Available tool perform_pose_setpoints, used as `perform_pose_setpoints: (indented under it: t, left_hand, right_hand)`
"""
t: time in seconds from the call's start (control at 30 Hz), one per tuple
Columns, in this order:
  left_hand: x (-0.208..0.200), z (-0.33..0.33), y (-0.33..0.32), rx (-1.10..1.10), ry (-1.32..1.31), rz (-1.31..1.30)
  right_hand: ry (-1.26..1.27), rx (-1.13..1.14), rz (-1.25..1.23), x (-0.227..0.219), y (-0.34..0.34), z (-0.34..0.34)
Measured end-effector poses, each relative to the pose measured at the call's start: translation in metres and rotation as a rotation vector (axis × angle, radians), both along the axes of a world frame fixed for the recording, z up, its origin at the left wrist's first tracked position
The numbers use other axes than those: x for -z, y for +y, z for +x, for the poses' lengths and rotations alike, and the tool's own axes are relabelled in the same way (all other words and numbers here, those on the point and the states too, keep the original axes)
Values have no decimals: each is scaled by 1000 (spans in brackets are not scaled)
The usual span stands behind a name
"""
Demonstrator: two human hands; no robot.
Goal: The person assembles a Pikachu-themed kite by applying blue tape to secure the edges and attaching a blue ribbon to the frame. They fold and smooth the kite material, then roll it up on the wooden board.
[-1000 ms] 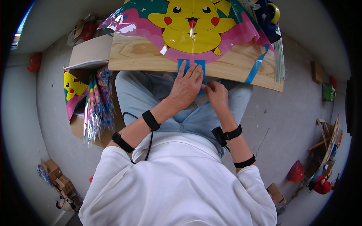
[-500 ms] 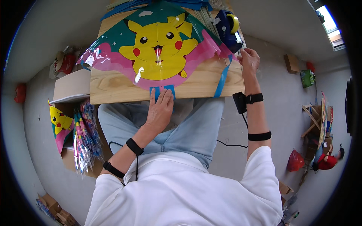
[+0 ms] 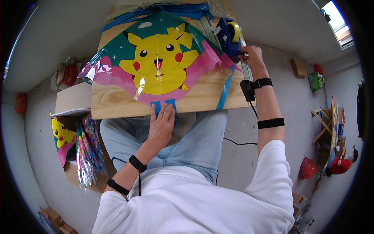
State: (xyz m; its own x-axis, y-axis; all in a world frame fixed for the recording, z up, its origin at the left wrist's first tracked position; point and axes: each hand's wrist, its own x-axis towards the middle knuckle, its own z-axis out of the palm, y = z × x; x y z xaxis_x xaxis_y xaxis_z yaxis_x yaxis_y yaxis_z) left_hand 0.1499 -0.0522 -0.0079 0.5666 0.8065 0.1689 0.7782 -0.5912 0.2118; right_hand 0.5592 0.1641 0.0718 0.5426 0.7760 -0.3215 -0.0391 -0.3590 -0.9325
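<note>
A plastic kite [image 3: 157, 84] printed with a yellow cartoon figure on green and pink lies spread across the wooden table [image 3: 117, 108]. At its near edge, my left hand [image 3: 160, 126] rests with outstretched fingers on the short blue strips [image 3: 170, 107]. Those fingers lie flat and grip nothing. Over at the table's right side, my right hand [image 3: 252, 56] is at the front end of the blue tape dispenser [image 3: 226, 39], which carries a yellow roll of tape [image 3: 234, 32]. Its fingers are pinched; a small dark piece shows at their tips, too small to name.
A long blue ribbon [image 3: 224, 90] hangs over the table edge. Blue strips [image 3: 159, 9] and thin pale sticks [image 3: 206, 27] lie at the far end. Left of my legs, an open cardboard box [image 3: 74, 97] holds several packed kites [image 3: 87, 152]. A person in red [image 3: 339, 165] is far right.
My right hand has moved in toward the dispenser's front end. My left hand stays on the blue strips; the whole view has shifted slightly.
</note>
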Motion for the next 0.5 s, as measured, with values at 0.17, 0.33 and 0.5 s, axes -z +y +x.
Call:
perform_pose_setpoints:
  t: [0.17,0.33,0.5]
  left_hand:
    - [3,0,-1,-13,-1,-19]
    - [5,0,-1,-14,14,2]
    - [6,1,-1,-20,1,11]
  right_hand:
    - [193,-8,104,14,-18,11]
    - [411,56,130,34,-41,0]
    - [648,155,193,48,-46,4]
